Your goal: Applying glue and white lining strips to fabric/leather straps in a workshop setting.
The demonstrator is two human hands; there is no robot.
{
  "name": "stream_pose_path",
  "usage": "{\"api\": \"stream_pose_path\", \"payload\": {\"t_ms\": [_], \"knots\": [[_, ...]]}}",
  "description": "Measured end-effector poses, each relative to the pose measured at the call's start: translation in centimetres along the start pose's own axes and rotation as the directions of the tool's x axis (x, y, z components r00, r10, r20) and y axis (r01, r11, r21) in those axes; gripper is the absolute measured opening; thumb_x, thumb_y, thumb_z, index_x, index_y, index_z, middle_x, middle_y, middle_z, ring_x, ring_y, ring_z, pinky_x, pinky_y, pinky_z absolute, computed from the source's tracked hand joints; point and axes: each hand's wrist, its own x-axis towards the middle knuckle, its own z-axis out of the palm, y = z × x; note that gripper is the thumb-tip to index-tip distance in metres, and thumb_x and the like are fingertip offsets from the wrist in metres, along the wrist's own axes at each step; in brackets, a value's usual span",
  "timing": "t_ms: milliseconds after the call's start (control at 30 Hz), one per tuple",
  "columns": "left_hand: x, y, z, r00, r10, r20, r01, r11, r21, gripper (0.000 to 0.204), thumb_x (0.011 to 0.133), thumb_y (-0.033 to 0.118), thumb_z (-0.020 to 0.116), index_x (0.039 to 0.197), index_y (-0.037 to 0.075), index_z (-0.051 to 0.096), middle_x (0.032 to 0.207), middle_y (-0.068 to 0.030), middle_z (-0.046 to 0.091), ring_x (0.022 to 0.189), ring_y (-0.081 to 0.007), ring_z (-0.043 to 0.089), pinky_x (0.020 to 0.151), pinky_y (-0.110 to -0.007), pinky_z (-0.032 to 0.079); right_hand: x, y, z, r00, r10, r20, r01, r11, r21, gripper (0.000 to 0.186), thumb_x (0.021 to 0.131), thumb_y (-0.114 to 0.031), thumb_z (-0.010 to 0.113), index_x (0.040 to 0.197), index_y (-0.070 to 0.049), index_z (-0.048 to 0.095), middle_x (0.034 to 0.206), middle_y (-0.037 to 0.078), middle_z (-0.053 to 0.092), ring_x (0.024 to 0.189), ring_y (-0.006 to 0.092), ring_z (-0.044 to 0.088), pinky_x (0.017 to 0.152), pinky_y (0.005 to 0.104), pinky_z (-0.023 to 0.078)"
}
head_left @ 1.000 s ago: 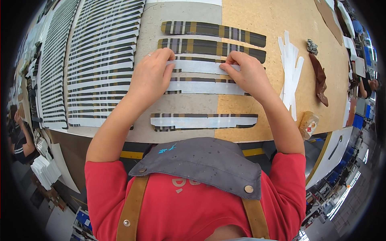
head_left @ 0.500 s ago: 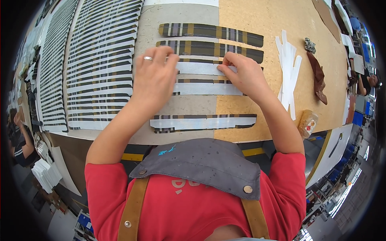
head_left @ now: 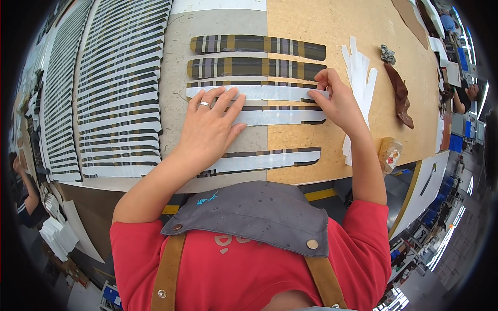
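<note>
My left hand [head_left: 210,124] lies with its fingers spread on the left part of a white strip [head_left: 270,92]. That strip rests along a dark plaid fabric strip, leaving a plaid edge showing above it. At the strip's right end my right hand [head_left: 337,101] pinches the white tip between thumb and fingers, slightly off the plaid. Farther away lie two plaid strips [head_left: 249,68] with no white on them. Nearer to me is a plaid strip with a white strip [head_left: 280,116] on it, partly under my left hand, and another white-covered strip [head_left: 259,161] by the table's front edge.
Long columns of overlapping white-and-plaid strips [head_left: 122,93] cover the table's left side. To the right lie loose white strips [head_left: 358,72], a crumpled grey wad [head_left: 387,54], a brown leather-like scrap [head_left: 399,96] and a wrapped yellowish block [head_left: 389,154]. Other people are at both edges.
My left hand has come down toward me and flattened, fingers spread, on the white strip. My right hand has moved right, to the strip's end. The view has shifted slightly.
</note>
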Motion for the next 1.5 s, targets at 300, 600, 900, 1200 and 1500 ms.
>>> {"api": "stream_pose_path", "payload": {"t_ms": [300, 600, 900, 1200, 1500], "knots": [[0.1, 0.2, 0.1, 1.000, -0.026, -0.006, 0.026, 1.000, -0.017, 0.044, 0.087, 0.030, 0.059, 0.124, 0.008, 0.052, 0.129, -0.0080, 0.049, 0.122, -0.0256, 0.041, 0.105, -0.047, 0.027, -0.3, 0.6, 0.1, 0.980, 0.197, 0.034, -0.200, 0.964, 0.173, 0.020, 0.085, -0.010, 0.062, 0.099, -0.003, 0.050, 0.077, 0.004, 0.052, 0.067, 0.0140, 0.048, 0.063, 0.0273, 0.043], [-0.1, 0.2, 0.0, 1.000, -0.016, 0.006, 0.016, 1.000, 0.024, 0.046, 0.086, 0.027, 0.059, 0.126, 0.008, 0.049, 0.129, -0.0078, 0.046, 0.122, -0.0264, 0.039, 0.103, -0.043, 0.030, -1.3, 1.1, -1.0, 0.959, 0.176, -0.221, -0.197, 0.977, -0.080, 0.008, 0.084, -0.007, 0.058, 0.088, -0.002, 0.054, 0.080, 0.012, 0.058, 0.069, 0.0246, 0.058, 0.062, 0.0341, 0.046], [-0.2, -0.7, -0.4, 0.999, 0.025, -0.046, -0.028, 0.998, -0.051, 0.043, 0.084, 0.022, 0.060, 0.122, 0.003, 0.052, 0.122, -0.0113, 0.050, 0.115, -0.0294, 0.045, 0.096, -0.041, 0.038, -1.0, -5.0, 6.7, 0.818, -0.568, -0.095, 0.536, 0.811, -0.232, 0.022, 0.079, 0.000, 0.058, 0.101, 0.001, 0.058, 0.103, 0.011, 0.060, 0.099, 0.0274, 0.058, 0.084, 0.0367, 0.047], [-2.0, -2.8, -0.7, 0.995, -0.034, -0.089, 0.028, 0.997, -0.072, 0.032, 0.086, 0.012, 0.056, 0.114, -0.003, 0.053, 0.116, -0.0151, 0.052, 0.106, -0.0322, 0.049, 0.089, -0.037, 0.044, -4.3, 0.9, 1.9, 0.904, -0.359, -0.232, 0.236, 0.872, -0.429, 0.016, 0.081, -0.002, 0.058, 0.096, -0.002, 0.063, 0.101, 0.009, 0.062, 0.096, 0.0265, 0.058, 0.084, 0.0376, 0.045], [-1.4, -6.8, -4.4, 0.819, -0.425, -0.385, 0.086, 0.755, -0.650, 0.016, 0.094, 0.011, 0.047, 0.101, 0.001, 0.058, 0.097, -0.0091, 0.055, 0.087, -0.0177, 0.053, 0.079, -0.026, 0.042, -4.4, 4.3, -3.2, 0.840, 0.037, -0.542, -0.073, 0.996, -0.045, 0.012, 0.088, -0.007, 0.055, 0.095, -0.001, 0.063, 0.091, 0.009, 0.062, 0.083, 0.0200, 0.059, 0.076, 0.0309, 0.046]]}}
